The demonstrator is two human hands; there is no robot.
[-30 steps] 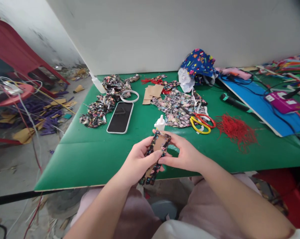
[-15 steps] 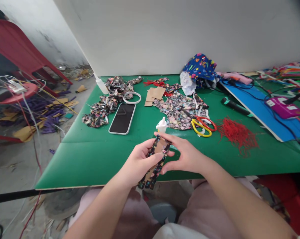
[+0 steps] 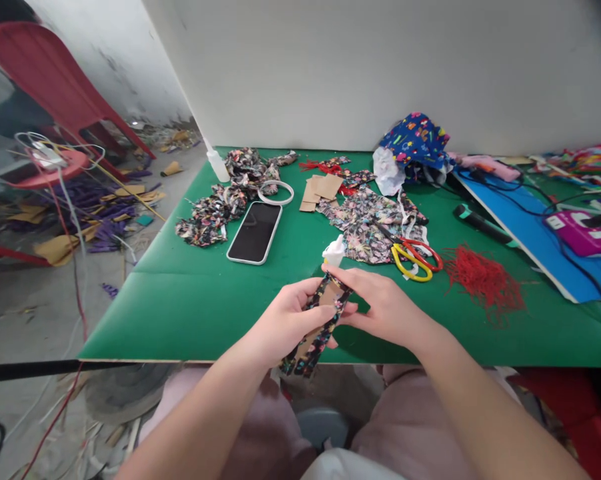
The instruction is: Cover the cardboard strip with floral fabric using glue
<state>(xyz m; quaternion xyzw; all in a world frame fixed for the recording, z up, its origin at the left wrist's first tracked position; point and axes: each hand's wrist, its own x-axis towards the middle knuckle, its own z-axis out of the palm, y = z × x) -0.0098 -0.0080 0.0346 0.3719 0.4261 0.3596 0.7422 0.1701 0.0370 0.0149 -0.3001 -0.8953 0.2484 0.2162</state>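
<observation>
A narrow brown cardboard strip with dark floral fabric along its edges (image 3: pixel 314 335) slants over the front edge of the green table. My left hand (image 3: pixel 293 317) grips it from the left, the thumb lying across its face. At its upper right end my right hand (image 3: pixel 375 300) holds it with bent fingers; some fingertips are hidden behind it. Just beyond the strip stands a small white bottle (image 3: pixel 334 251). Floral fabric (image 3: pixel 363 227), brown cardboard pieces (image 3: pixel 320 190) and yellow-and-red scissors (image 3: pixel 416 260) lie past my hands.
On the green table (image 3: pixel 180 300) are a phone (image 3: pixel 254 232), a white ring (image 3: pixel 275 193), another bottle (image 3: pixel 217 165), red threads (image 3: pixel 485 280), a blue board (image 3: pixel 520 230) and a purple device (image 3: pixel 580 232). A red chair (image 3: pixel 55 80) stands at the left.
The camera view has shifted, moving the table items slightly right in the picture. My right thumb and fingers have closed in nearer the strip. Both hands still hold it.
</observation>
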